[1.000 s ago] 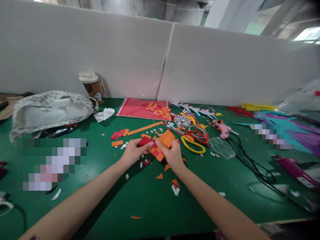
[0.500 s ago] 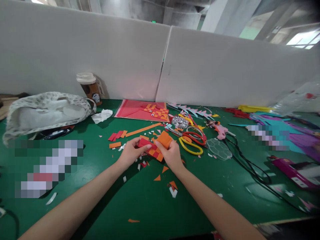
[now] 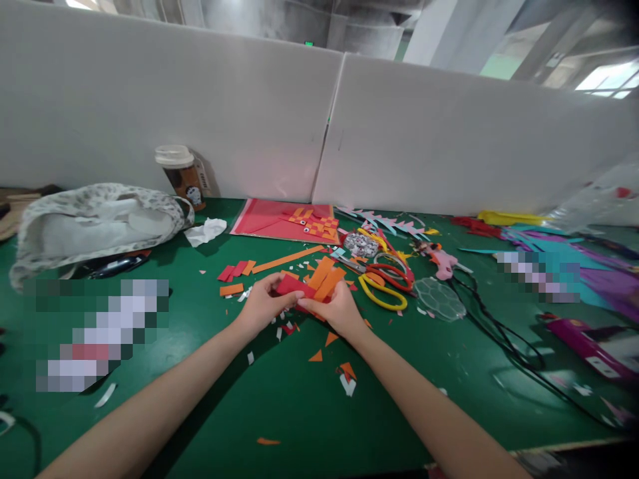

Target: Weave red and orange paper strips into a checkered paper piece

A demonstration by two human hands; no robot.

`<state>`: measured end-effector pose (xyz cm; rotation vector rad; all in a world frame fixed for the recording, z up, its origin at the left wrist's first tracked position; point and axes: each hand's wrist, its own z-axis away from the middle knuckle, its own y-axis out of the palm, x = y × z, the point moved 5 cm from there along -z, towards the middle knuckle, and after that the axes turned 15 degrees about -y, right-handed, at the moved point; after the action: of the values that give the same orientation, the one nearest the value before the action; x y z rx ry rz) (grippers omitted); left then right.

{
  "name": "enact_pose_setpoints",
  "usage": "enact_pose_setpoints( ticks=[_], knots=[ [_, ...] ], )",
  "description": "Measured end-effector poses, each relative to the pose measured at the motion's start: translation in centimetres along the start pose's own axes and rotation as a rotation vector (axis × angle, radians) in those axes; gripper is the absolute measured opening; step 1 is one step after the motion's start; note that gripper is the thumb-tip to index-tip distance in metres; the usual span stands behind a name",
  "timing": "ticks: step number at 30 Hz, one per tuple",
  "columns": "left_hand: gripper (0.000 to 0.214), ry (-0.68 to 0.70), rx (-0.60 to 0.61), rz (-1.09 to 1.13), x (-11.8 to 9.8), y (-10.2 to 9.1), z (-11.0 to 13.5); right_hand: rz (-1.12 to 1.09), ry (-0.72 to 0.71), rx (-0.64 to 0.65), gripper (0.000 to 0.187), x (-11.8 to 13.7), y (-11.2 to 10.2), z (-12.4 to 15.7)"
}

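Between my hands, just above the green table, is a woven piece of red and orange strips (image 3: 294, 285). My left hand (image 3: 263, 303) is closed on its red left end, thumb on top. At the right end my right hand (image 3: 335, 308) grips it, the thumb lying across the front, with orange strips (image 3: 326, 276) spreading upward beside the fingers. The undersides of both hands are hidden. Small red and orange pieces (image 3: 234, 271) and a long orange strip (image 3: 288, 258) lie just beyond. Behind them, a red sheet (image 3: 259, 216) carries a checkered red-orange fish (image 3: 315, 224).
Scissors with red handles (image 3: 392, 274) and yellow-handled scissors (image 3: 382, 293) lie right of my hands. Farther right are a pink glue gun (image 3: 442, 261), black cords and a magenta power strip (image 3: 589, 342). A spotted pouch (image 3: 100, 219) and a lidded cup (image 3: 182, 179) stand back left.
The orange strips at my right hand have fanned apart and point upward. My right thumb has shifted lower and left across the piece; the left hand keeps its hold.
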<state>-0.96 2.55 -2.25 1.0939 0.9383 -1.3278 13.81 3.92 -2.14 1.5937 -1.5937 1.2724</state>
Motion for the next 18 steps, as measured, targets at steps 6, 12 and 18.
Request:
enact_pose_setpoints(
  ticks=[6,12,18],
  knots=[
    [0.033,-0.019,0.003,0.031,0.46,-0.12,-0.27,-0.024,0.023,0.012,0.053,-0.54,-0.33,-0.12],
    [0.032,-0.029,-0.013,0.052,0.38,-0.14,-0.25,0.095,0.01,0.022,0.047,-0.05,-0.72,-0.17],
    [0.029,0.027,-0.006,-0.11,-0.05,-0.11,0.07,0.117,-0.009,0.032,0.046,0.34,-0.6,0.03]
  ],
)
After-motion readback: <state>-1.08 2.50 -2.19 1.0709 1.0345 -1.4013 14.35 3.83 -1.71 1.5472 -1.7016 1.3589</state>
